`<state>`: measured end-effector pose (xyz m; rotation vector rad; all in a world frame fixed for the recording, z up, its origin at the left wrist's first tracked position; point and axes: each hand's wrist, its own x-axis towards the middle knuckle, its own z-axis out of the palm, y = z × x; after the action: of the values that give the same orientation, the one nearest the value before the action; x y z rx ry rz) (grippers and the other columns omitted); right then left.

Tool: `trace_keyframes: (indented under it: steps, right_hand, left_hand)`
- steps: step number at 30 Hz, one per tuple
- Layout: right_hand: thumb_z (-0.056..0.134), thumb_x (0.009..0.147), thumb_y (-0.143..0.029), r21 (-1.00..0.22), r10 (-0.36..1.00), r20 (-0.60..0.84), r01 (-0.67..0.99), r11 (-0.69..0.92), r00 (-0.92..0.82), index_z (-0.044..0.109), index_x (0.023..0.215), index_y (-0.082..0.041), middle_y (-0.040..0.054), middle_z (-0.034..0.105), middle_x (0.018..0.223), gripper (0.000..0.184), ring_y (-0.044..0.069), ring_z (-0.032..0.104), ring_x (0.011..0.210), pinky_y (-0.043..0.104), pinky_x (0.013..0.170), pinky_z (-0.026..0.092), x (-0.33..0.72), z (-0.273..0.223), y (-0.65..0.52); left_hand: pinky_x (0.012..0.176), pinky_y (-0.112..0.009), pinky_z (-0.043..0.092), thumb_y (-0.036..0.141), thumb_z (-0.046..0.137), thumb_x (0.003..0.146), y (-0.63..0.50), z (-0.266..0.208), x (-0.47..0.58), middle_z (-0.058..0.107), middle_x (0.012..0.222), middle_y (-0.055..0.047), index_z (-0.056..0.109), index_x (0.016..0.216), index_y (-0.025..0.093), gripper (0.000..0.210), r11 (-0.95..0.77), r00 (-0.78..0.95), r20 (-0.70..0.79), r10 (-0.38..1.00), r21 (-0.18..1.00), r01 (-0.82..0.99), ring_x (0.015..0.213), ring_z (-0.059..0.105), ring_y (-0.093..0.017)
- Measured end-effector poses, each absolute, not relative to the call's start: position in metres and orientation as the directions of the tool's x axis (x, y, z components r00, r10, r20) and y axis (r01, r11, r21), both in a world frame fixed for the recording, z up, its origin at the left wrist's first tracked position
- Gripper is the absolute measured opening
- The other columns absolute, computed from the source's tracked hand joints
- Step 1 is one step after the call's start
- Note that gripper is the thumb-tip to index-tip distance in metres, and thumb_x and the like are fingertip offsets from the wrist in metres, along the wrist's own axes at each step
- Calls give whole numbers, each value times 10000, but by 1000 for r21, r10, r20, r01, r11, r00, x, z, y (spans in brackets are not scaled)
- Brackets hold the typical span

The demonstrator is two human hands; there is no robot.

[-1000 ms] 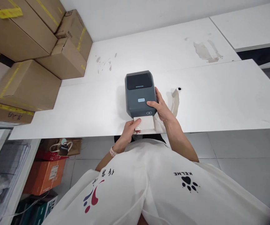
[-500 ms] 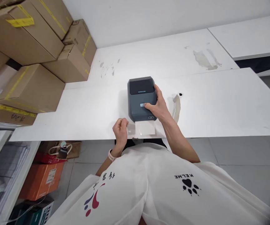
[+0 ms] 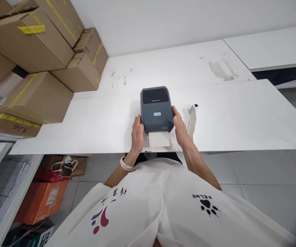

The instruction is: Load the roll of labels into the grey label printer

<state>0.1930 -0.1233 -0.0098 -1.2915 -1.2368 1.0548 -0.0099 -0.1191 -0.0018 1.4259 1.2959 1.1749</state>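
A dark grey label printer (image 3: pixel 150 118) sits on the white table, its front towards me. From its front slot hangs a blank white label strip (image 3: pixel 159 140), near the table's edge. My left hand (image 3: pixel 137 134) rests against the printer's left side, fingers stretched along it. Against the right side lies my right hand (image 3: pixel 180 127), fingers pointing away from me. The two hands hold the printer between them, and its lid is closed. To the right of it lies a small roll (image 3: pixel 193 109) with a strip of pale backing paper trailing towards me.
Cardboard boxes (image 3: pixel 37 97) with yellow tape are stacked at the table's left end. The front edge of the white table (image 3: pixel 240 130) runs close to my body. Below left, an orange box (image 3: pixel 42 202) stands on the floor by a white shelf.
My right hand has left the button and slid down to the printer's right side. My left hand has uncurled and moved up against its left side. The printer stays about where it was.
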Motion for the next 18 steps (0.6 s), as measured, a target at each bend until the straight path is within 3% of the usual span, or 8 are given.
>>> trace_keyframes:
  steps: [3,7,11,13,16,18]
  right_hand:
    - [205,912,-816,-989,986,136,79,128,95,223,1597,-425,-108,217,1695,789,233,142,1594,463,1315,156,195,7,-107]
    - [175,871,-870,-952,960,261,195,238,102,108,1612,-444,-136,133,1709,857,248,66,1604,448,1313,132,198,45,-64]
    - [181,888,-855,-893,929,346,350,282,133,20,1629,-367,-68,89,1722,902,272,14,1604,506,1301,37,200,69,-4]
    - [169,899,-841,-855,922,374,423,300,102,-37,1623,-380,-60,105,1716,883,307,-32,1600,578,1279,13,202,73,23]
    - [288,903,-814,-777,893,445,523,350,64,-67,1619,-386,-46,122,1711,906,349,-91,1590,647,1251,1,204,77,45]
    - [423,891,-764,-717,859,507,589,372,75,9,1629,-368,-36,135,1710,935,359,-95,1588,631,1261,0,202,81,43]
  left_hand:
    - [1295,-394,224,625,381,978,-101,18,-12,350,1664,13,449,1513,326,616,-192,42,188,981,976,106,1573,243,-223]
    - [1260,-431,287,470,542,945,-54,34,-11,466,1593,3,516,1456,318,534,-285,9,285,958,953,100,1542,316,-266]
    - [1236,-480,300,217,687,773,-10,19,-7,425,1610,-74,477,1484,260,743,-83,-25,94,995,957,277,1529,313,-340]
    - [1199,-494,342,138,679,695,0,5,-2,494,1549,-128,479,1480,210,813,28,6,-32,999,947,319,1469,398,-373]
    - [1063,-486,463,108,608,656,3,-11,4,645,1357,-137,542,1407,178,757,85,48,-102,994,959,270,1262,584,-352]
    - [991,-462,497,108,572,645,3,-16,6,695,1247,-112,598,1329,185,689,75,39,-87,995,968,239,1146,630,-317]
